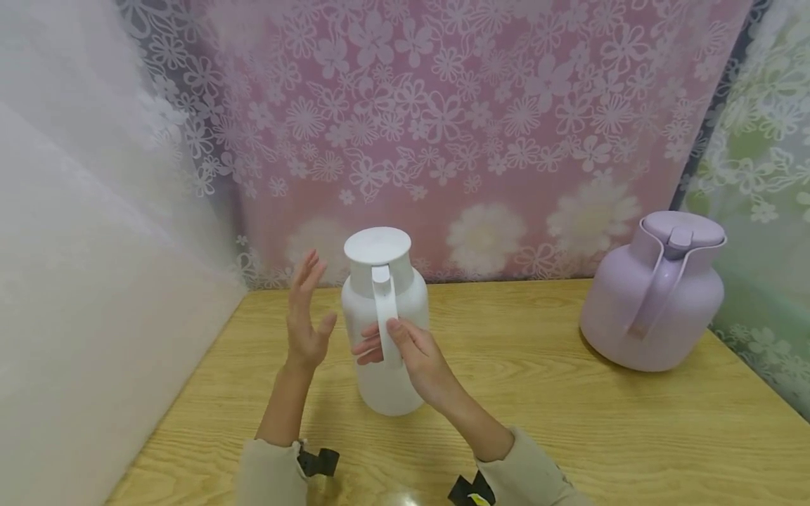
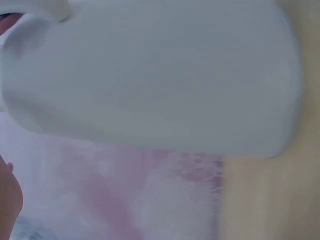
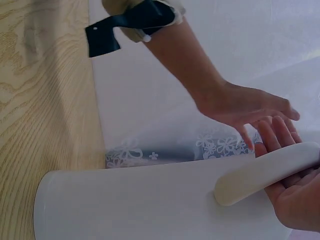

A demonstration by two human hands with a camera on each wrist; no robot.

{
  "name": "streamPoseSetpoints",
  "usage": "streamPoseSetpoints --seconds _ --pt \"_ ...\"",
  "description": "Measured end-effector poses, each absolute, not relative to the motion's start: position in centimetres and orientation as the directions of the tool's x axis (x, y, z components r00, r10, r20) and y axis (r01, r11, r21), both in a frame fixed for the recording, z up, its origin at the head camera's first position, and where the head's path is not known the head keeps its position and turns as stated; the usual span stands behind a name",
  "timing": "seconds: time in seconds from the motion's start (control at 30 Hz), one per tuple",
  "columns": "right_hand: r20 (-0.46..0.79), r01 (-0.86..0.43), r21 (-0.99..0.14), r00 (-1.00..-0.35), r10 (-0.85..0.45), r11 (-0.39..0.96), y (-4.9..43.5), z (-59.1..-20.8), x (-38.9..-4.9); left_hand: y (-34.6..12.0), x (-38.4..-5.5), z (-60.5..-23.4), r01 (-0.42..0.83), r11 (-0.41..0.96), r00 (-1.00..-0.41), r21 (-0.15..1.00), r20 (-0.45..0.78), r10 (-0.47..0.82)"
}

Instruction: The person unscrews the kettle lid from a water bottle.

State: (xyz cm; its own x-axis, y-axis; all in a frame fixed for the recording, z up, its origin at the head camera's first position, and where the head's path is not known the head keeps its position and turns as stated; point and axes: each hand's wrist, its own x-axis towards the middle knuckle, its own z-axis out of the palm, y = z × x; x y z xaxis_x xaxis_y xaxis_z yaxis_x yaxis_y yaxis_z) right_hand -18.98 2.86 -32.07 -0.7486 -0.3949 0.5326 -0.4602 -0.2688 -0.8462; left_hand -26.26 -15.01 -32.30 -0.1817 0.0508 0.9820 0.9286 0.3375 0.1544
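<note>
A white thermos jug [image 1: 392, 383] stands upright on the wooden table, its lid closed and its handle [image 1: 385, 309] facing me. My right hand [image 1: 424, 362] holds that handle low down, thumb on its near side, with the fingers [image 3: 271, 135] passing through the gap behind it. Left of the jug, my left hand [image 1: 308, 323] is raised, fingers pointing up and spread from the thumb, nothing in it. The right wrist view has the left hand [image 3: 240, 105] just beyond the right fingertips. White jug body [image 2: 165, 75] fills most of the left wrist view.
A lilac thermos jug [image 1: 652, 309] stands at the table's right side, its handle toward me. Behind the wooden table [image 1: 506, 393] hangs a pink flowered curtain [image 1: 436, 140]. A pale sheet [image 1: 95, 281] borders the left, and a green flowered one [image 1: 768, 281] the right.
</note>
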Motion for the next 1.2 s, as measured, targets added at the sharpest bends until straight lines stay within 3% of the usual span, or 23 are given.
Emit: streamPoseSetpoints --seconds 0.23,0.43,0.5,0.67,0.9,1.2 --pt "0.519 -0.457 -0.855 -0.757 -0.397 -0.245 2.9 -32.2 -19.0 -14.6 -26.6 -26.3 0.912 0.404 -0.237 0.067 0.892 0.386" --pt "0.492 -0.441 -0.871 -0.776 -0.394 -0.217 3.0 -32.2 -18.9 -12.8 -27.4 -22.9 0.872 0.485 -0.323 -0.059 0.675 0.664" --pt "0.486 -0.436 -0.874 -0.780 -0.395 -0.215 3.0 -32.0 -18.7 -12.4 -27.7 -22.4 0.876 0.474 -0.324 -0.087 0.623 0.712" --pt "0.478 -0.441 -0.878 -0.786 -0.392 -0.187 3.0 -30.4 -17.4 -11.7 -28.3 -21.8 0.889 0.442 -0.301 -0.121 0.573 0.762" --pt "0.483 -0.456 -0.874 -0.787 -0.384 -0.165 2.9 -30.1 -17.5 -11.4 -28.5 -21.9 0.864 0.497 -0.395 -0.073 0.513 0.762" --pt "0.462 -0.435 -0.886 -0.789 -0.405 -0.162 2.9 -31.9 -18.7 -11.3 -28.3 -22.3 0.847 0.527 -0.413 -0.059 0.550 0.726"
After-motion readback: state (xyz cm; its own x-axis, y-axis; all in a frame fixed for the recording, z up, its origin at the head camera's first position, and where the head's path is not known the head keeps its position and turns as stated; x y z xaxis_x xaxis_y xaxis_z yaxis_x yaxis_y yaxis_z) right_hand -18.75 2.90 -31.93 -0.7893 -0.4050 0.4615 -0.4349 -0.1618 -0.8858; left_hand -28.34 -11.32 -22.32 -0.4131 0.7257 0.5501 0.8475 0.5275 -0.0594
